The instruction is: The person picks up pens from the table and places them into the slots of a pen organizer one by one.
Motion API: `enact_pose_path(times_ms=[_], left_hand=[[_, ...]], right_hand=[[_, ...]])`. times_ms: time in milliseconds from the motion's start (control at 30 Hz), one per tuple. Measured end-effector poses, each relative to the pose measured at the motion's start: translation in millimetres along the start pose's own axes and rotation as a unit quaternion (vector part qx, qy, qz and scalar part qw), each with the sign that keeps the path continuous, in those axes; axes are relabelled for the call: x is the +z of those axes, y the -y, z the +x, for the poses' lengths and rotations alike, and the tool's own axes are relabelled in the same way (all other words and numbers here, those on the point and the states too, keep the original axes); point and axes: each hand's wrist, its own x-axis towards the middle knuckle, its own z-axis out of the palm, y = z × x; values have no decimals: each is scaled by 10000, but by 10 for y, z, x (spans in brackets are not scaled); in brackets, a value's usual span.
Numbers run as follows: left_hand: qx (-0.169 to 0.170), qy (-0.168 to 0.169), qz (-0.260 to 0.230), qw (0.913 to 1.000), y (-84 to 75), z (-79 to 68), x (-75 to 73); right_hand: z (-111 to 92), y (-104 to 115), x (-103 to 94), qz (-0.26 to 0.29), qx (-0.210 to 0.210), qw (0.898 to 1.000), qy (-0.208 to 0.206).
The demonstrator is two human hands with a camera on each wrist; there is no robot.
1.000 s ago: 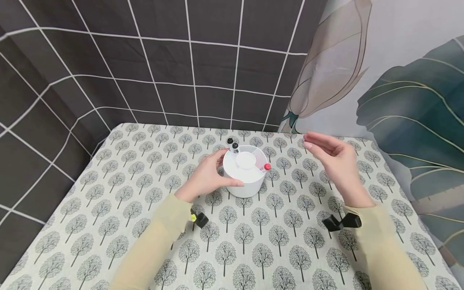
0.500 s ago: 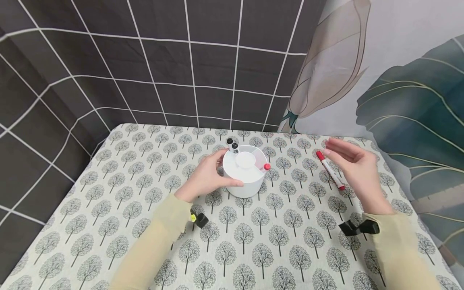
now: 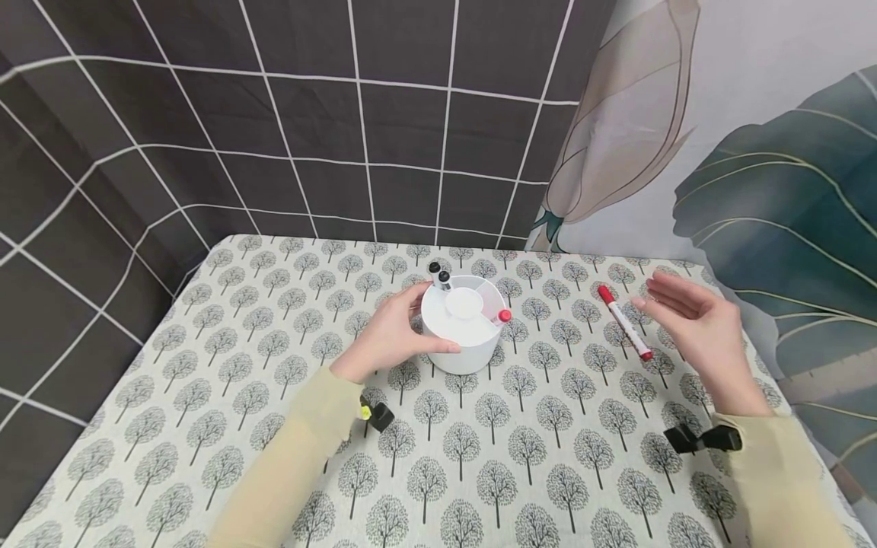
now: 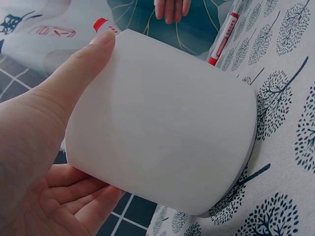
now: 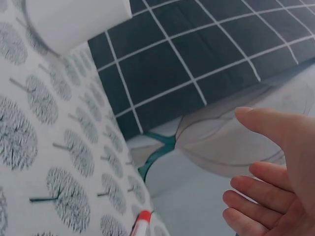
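Observation:
My left hand (image 3: 387, 331) grips the side of a white round pen holder (image 3: 469, 352), thumb along the near wall and fingers round the far side. Two black-capped markers (image 3: 444, 278) stand in its back left part, and a red-capped marker (image 3: 504, 315) leans out at the right. In the left wrist view the holder's white wall (image 4: 162, 123) fills the middle, thumb near its rim. A red-and-white marker (image 3: 626, 323) lies on the cloth at the right. Just to the right of it my right hand (image 3: 702, 327) hovers with fingers extended, holding nothing.
A cloth with a tree print (image 3: 425, 487) covers the table. Dark gridded fabric (image 3: 308, 114) rises behind and to the left, and a leaf-patterned curtain (image 3: 788, 190) hangs at the right. Each wrist bears a small black camera mount (image 3: 704, 439).
My right hand has moved right and toward me, uncovering the red-and-white marker lying on the cloth. The left hand and the pen holder have stayed put.

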Motion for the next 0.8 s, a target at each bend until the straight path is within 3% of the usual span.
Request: enact_pose_path(times_ms=[233, 800], left_hand=[[-85, -85, -30, 9999, -3, -4, 2], [74, -104, -50, 9999, 9, 1, 4]], right_hand=[[-20, -133, -47, -383, 197, 9990, 92], [-82, -546, -74, -1150, 487, 9910, 490]])
